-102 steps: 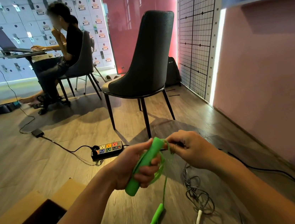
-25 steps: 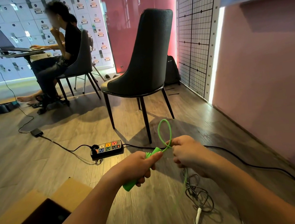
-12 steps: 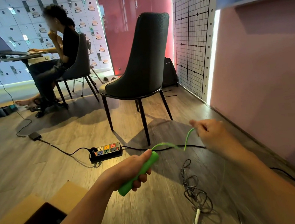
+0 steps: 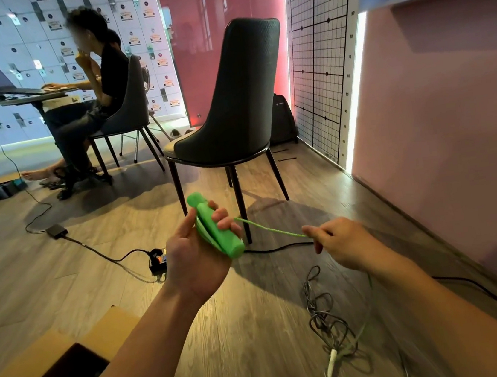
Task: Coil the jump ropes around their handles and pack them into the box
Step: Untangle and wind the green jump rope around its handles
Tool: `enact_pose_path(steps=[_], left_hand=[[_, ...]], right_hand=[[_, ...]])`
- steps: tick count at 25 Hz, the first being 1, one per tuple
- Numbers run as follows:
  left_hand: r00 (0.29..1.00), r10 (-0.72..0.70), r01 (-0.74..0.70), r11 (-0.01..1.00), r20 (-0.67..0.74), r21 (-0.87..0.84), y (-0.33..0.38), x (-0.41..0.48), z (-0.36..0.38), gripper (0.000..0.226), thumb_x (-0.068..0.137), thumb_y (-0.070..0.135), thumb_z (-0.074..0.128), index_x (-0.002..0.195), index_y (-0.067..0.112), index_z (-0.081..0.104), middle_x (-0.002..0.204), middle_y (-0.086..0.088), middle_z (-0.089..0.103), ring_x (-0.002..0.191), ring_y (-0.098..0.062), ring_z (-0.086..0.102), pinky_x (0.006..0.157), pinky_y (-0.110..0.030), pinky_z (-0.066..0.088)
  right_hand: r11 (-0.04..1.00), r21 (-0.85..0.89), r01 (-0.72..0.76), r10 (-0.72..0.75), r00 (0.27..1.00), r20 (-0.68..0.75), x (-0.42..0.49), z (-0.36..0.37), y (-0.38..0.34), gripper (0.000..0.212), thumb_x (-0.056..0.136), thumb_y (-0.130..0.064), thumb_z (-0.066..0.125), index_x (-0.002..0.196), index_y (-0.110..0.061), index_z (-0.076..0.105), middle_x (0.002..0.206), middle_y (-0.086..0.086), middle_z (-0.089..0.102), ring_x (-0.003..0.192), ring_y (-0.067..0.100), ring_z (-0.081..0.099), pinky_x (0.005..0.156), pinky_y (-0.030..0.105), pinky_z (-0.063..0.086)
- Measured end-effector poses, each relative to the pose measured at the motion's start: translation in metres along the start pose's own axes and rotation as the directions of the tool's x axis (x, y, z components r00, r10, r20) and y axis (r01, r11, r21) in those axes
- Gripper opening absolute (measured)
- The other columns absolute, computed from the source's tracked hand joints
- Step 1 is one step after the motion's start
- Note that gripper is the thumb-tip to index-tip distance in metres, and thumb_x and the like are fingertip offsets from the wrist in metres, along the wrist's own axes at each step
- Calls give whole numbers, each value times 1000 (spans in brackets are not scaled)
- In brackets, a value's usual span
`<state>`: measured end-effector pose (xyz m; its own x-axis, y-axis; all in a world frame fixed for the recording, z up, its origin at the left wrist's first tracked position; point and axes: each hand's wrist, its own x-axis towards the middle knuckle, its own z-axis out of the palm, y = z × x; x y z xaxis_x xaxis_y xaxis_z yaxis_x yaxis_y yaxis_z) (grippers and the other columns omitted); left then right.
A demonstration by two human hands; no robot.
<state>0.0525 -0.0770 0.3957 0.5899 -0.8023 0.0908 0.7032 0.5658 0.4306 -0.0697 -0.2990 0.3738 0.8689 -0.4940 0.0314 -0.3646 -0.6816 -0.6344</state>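
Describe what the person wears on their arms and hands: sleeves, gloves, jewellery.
The left hand and right hand are bare, without gloves, rings or watch; the left forearm and right forearm are uncovered to the picture's edge, no sleeve in view.

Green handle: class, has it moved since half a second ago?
Yes. The green handle in the left hand has risen from below the power strip to above it, nearer the chair.

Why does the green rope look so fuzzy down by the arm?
Head view: the green rope is crisp where it runs taut from the green handle in the left hand to the right hand; below that hand it smears into a faint streak, probably motion blur.
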Motion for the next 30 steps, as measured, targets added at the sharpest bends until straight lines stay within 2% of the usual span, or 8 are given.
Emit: enact_pose_path(steps=[6,9,12,14,17,20,24,30], left_hand=[[840,428,-388,904,-333,182,12,16,-16,24,107,35,36,101,15,49,86,-3,51,80,-18,53,91,-36,46],[760,536,-392,829,-367,399,17,18,-27,18,106,33,39,104,18,49,85,-1,51,77,-16,55,83,-35,48],[757,599,-238,623,-259,745,15,18,-35,16,106,33,39,104,24,52,83,1,54,76,-15,57,82,-38,47],[830,521,-102,496,-201,863,12,14,-34,18,106,31,39,105,20,53,85,-2,53,78,-17,55,85,-41,47],[952,186,194,252,-245,948,0,7,-29,24,106,30,36,103,12,52,86,-8,54,75,-18,54,74,-32,50],[935,-226,294,63,-273,954,-18,1,-24,49,106,43,23,108,6,55,82,-8,56,69,-17,56,66,-30,51],[884,-433,285,206,-174,936,-30,-3,-2,72,102,57,7,100,7,59,72,-5,54,62,-18,53,62,-29,48],[917,-389,264,759,89,595,-28,-6,13,52,103,47,22,94,10,57,70,-6,43,55,-18,45,62,-33,42]], right_hand=[[967,135,218,-251,912,324,-25,-1,-29,50,100,-53,48,67,-23,71,51,-4,34,50,14,33,50,18,32],[915,240,325,-385,881,274,-35,-10,-43,41,101,-41,53,69,-22,71,52,-3,35,50,15,33,50,20,31],[853,338,399,-475,861,182,-40,-18,-46,31,100,-29,57,77,-17,74,52,-7,38,48,9,34,50,18,30],[820,358,446,-520,842,142,-43,-20,-47,25,100,-24,58,85,-16,76,53,-8,42,49,7,36,50,19,30],[791,295,536,-562,827,2,-43,-12,-53,19,100,-21,59,97,-16,76,57,-11,55,51,4,45,52,16,34],[790,243,563,-533,826,-183,-38,-8,-52,15,99,-15,60,100,-14,75,64,-20,61,54,2,53,53,10,35],[878,178,444,-362,861,-358,-27,-11,-37,15,99,-26,60,96,-22,74,53,-11,51,49,4,44,46,11,32],[938,198,283,-238,945,-223,-17,-3,-23,22,99,-38,57,87,-27,72,50,-11,43,46,5,36,44,16,28]])
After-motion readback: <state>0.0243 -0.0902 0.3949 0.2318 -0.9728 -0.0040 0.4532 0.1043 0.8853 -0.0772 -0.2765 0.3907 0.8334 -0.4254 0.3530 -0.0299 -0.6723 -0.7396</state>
